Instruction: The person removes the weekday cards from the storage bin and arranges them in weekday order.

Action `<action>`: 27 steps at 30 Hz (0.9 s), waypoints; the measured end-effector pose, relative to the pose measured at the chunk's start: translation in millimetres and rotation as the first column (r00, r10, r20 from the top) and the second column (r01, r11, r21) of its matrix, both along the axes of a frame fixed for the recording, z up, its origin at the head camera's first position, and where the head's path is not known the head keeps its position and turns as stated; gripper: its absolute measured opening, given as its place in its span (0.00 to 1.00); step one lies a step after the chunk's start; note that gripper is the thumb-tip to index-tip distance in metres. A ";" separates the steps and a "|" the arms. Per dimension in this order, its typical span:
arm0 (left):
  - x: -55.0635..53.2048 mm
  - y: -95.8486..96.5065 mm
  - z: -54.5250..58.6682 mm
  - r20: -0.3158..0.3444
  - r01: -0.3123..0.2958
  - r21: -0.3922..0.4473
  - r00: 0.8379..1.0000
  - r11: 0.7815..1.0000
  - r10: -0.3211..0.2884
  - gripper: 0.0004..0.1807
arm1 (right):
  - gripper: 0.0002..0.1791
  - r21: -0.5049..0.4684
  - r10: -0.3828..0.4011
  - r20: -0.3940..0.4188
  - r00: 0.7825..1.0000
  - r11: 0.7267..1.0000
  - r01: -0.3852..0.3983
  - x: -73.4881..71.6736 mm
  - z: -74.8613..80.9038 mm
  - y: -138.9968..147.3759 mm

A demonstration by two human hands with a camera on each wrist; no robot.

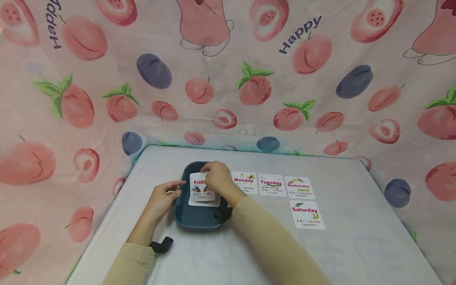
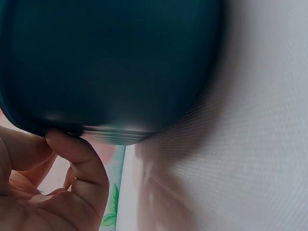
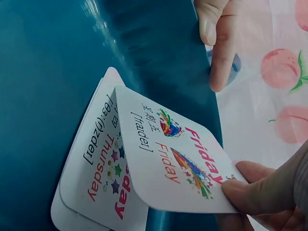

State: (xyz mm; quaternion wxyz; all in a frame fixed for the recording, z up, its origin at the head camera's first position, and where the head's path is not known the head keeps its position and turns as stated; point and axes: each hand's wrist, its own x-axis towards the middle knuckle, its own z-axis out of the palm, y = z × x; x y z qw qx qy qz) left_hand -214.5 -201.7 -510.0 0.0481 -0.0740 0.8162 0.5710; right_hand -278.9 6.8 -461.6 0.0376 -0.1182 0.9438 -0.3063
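Beige sleeve [image 1: 278, 241] foremost, Friday card [image 3: 168, 154], one edge in right grip [image 1: 219, 179]

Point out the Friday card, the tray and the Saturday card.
Friday card [image 3: 175, 161], right wrist view: middle of its printed face.
Tray [image 1: 196, 218], head view: bare part of its floor.
Saturday card [image 1: 307, 215], head view: middle of its printed face.

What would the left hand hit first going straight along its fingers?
The left hand would likely meet the near side of the blue tray's rim, right at its fingertips; clearing that, perhaps the Friday card. Depth is unclear.
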 end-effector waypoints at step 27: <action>1.2 1.9 1.2 0.007 -0.013 0.011 1.000 1.000 0.013 0.20 | 0.28 -0.185 -0.075 0.040 0.996 0.979 0.081 13.3 37.8 35.7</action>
